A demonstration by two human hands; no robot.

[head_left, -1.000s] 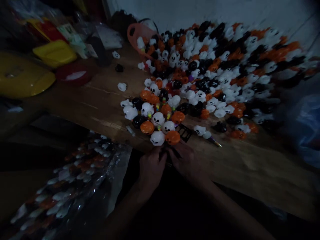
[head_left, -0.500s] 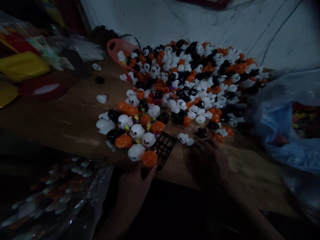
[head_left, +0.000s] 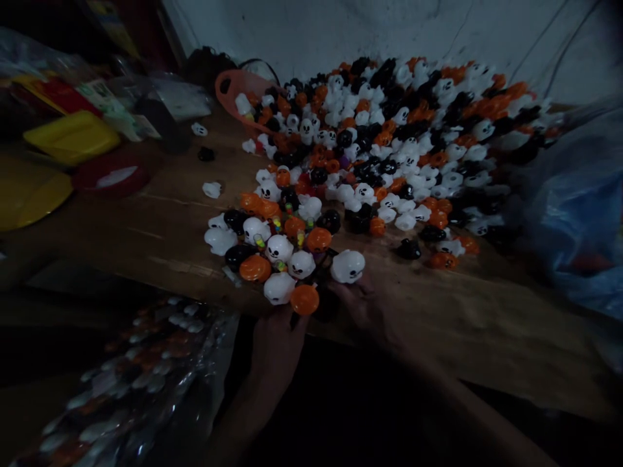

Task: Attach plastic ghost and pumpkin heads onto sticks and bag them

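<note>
My right hand (head_left: 363,301) is closed on a white ghost toy (head_left: 347,266), held upright just right of the cluster near the table's front edge. My left hand (head_left: 282,331) is at the front of that cluster, its fingers just below an orange pumpkin toy (head_left: 304,299) and a white ghost toy; whether it grips one is too dark to tell. Several white, black and orange toys stand closely together there, with small yellow-green pieces among them. A black grid (head_left: 331,254) is mostly hidden behind my right hand and the toys.
A large heap of ghost and pumpkin toys (head_left: 409,155) spreads against the wall, partly in an orange basket (head_left: 228,97). Yellow containers (head_left: 73,137) and a red dish (head_left: 111,178) lie left. Plastic bags are at right (head_left: 579,214) and lower left (head_left: 160,370).
My right hand has moved left from the table and now holds a white ghost toy that lay there beside the grid. The view has shifted slightly; my left hand stays by the cluster.
</note>
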